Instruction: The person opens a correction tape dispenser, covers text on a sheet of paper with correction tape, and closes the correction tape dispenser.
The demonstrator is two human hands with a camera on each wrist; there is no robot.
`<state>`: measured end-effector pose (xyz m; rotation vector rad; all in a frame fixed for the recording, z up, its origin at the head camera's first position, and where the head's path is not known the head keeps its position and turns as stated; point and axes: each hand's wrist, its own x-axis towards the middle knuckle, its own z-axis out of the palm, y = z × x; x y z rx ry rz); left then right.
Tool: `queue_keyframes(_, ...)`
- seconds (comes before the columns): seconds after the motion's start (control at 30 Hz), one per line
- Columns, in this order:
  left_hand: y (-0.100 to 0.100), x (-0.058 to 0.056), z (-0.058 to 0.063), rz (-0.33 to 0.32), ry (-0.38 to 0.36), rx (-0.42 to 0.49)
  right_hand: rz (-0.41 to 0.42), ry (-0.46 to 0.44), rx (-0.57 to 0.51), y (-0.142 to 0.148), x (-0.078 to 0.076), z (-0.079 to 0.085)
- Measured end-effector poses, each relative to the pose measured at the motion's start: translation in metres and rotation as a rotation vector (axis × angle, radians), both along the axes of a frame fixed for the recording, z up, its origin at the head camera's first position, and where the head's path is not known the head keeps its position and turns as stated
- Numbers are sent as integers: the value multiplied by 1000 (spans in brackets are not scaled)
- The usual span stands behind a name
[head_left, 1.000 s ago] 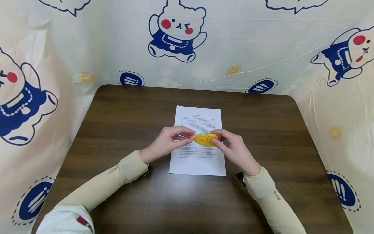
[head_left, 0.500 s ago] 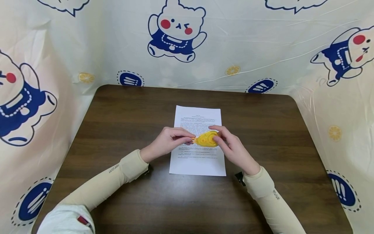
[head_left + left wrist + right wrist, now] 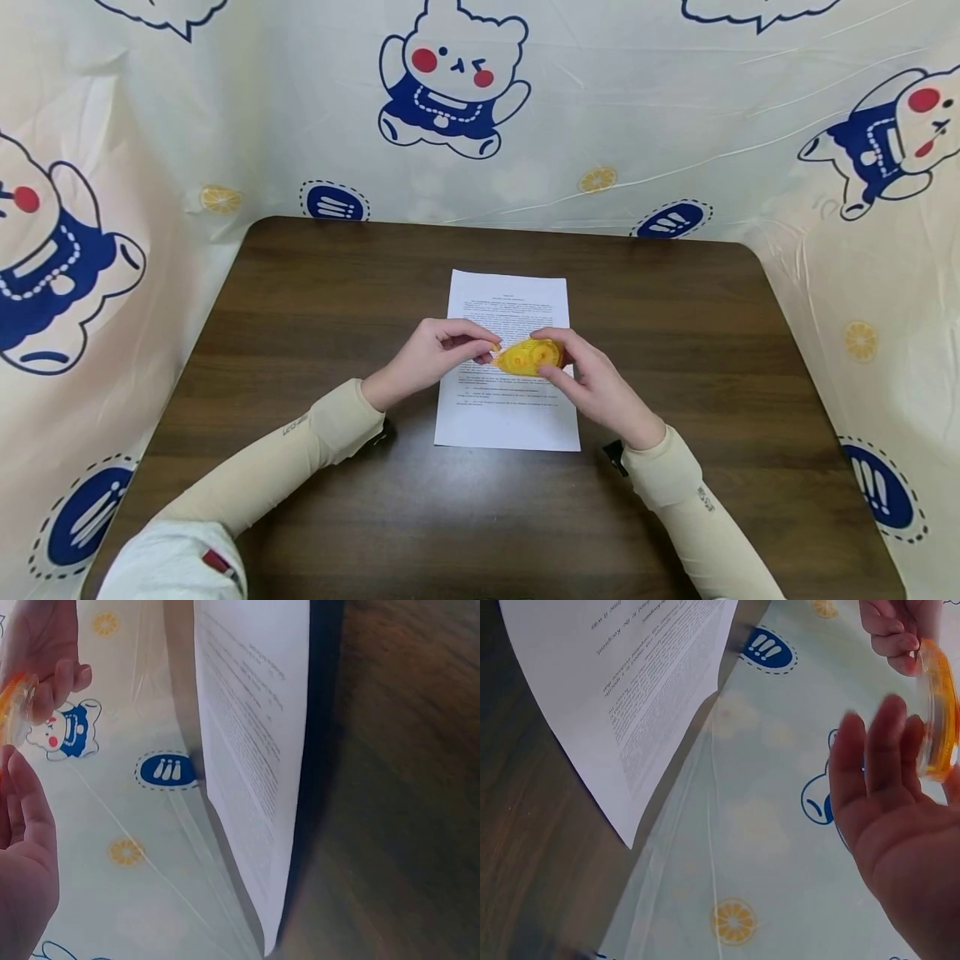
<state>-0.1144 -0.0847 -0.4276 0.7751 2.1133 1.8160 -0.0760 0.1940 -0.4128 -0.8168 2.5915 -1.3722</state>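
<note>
A translucent yellow-orange correction tape (image 3: 528, 357) is held above a printed sheet of paper (image 3: 510, 425). My right hand (image 3: 603, 383) grips its wide end between thumb and fingers. The narrow tip points left, where my left hand (image 3: 431, 354) pinches a small orange piece at the tip between thumb and forefinger. In the right wrist view, the correction tape (image 3: 939, 709) stands edge-on, with the right hand's other fingers raised beside it. The left wrist view catches only part of the clear and orange casing (image 3: 16, 709) between the two hands.
The paper lies near the middle of a dark brown wooden table (image 3: 337, 275). A pale curtain (image 3: 637, 100) printed with cartoon bears hangs behind the table and along both sides. Black wrist devices (image 3: 617, 457) sit under the cuffs.
The correction tape has been turned about in the right hand, whose forefinger lifted and came back onto it. The left hand has stayed at the tip, its fingers shifting slightly upward.
</note>
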Motion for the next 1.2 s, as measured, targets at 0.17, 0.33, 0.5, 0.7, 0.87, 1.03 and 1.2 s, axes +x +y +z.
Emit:
queue_keyframes(0.17, 5, -1, 0, -47, 32, -13, 31, 7, 32, -1, 0, -1)
queue_keyframes(0.33, 9, 2, 1, -17, 7, -15, 16, 64, 24, -1, 0, -4)
queue_keyframes(0.5, 12, 3, 1, 17, -43, -7, 12, 107, -3, -2, -1, -6)
queue_keyframes(0.7, 13, 5, 0, 22, -28, -21, 3, 139, -17, -3, -1, -5)
queue_keyframes(0.87, 12, 6, 1, 8, 3, -18, 0, 129, -12, -3, -2, -4)
queue_keyframes(1.03, 11, 7, 2, 8, 23, -21, 3, 109, -8, -2, -2, -5)
queue_keyframes(1.2, 10, 8, 1, -7, 23, -2, -10, 104, 6, -3, -2, -5)
